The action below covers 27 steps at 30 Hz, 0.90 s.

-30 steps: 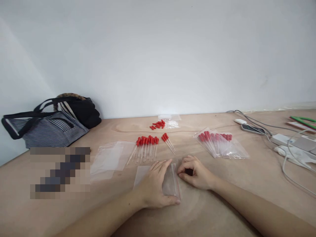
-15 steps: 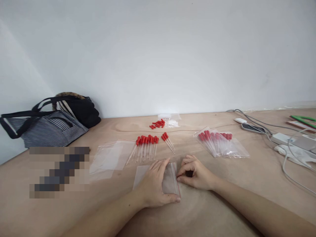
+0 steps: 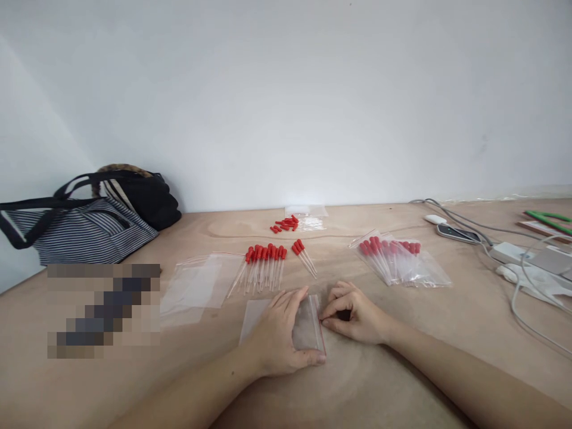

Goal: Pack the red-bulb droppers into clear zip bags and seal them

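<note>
A clear zip bag [image 3: 306, 325] with a red line along its right edge lies flat on the table in front of me. My left hand [image 3: 281, 333] rests across it, thumb and fingers apart, covering its middle. At the bag's right edge, my right hand [image 3: 351, 313] pinches the red-lined opening between thumb and forefinger. Just beyond are three droppers [image 3: 304, 259] with red bulbs. To their left lies a row of several more red-bulbed droppers [image 3: 263, 268], beside flat clear bags [image 3: 192, 289].
Filled bags of droppers [image 3: 397, 262] lie at the right. Loose red bulbs [image 3: 286, 224] and clear tubes [image 3: 311, 223] sit near the wall. A striped bag [image 3: 96, 232] stands far left, by a blurred-out patch [image 3: 105, 313]. Cables [image 3: 516, 304] and a power strip [image 3: 509, 251] occupy the right side.
Almost nothing differs. Both hands keep their places on the zip bag, and the view has shifted very slightly.
</note>
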Available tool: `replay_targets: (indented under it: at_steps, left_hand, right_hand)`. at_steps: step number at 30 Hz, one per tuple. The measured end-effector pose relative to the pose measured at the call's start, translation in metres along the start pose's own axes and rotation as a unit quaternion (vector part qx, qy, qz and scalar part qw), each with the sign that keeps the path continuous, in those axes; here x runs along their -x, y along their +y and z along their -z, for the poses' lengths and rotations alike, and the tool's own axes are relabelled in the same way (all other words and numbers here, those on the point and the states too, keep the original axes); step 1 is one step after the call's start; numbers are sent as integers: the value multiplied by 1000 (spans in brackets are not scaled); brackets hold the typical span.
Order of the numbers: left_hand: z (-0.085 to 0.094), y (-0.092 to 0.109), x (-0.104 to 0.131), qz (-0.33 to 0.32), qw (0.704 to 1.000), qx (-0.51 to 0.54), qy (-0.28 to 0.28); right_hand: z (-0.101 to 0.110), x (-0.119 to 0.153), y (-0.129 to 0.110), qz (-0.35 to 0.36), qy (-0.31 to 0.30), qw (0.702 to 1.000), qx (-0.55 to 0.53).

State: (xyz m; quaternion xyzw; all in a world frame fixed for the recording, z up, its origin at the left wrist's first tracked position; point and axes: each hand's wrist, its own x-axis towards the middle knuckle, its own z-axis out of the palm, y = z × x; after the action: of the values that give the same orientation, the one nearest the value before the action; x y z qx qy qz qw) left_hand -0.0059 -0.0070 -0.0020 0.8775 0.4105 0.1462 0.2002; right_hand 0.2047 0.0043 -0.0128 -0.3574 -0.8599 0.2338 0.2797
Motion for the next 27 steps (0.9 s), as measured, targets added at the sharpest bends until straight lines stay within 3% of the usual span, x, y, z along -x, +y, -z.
replay_targets:
  at_steps: [9, 18, 27]
  left_hand:
    - [5, 7, -5, -13, 999, -20, -39]
    - [-1, 0, -6, -9, 999, 39, 7]
    - [-2, -2, -4, -11, 997, 64, 33]
  right_hand:
    - [-2, -1, 3, -21, 1, 1000, -4]
    - [7, 2, 7, -24, 10, 1000, 2]
    - [5, 2, 3, -11, -19, 999, 28]
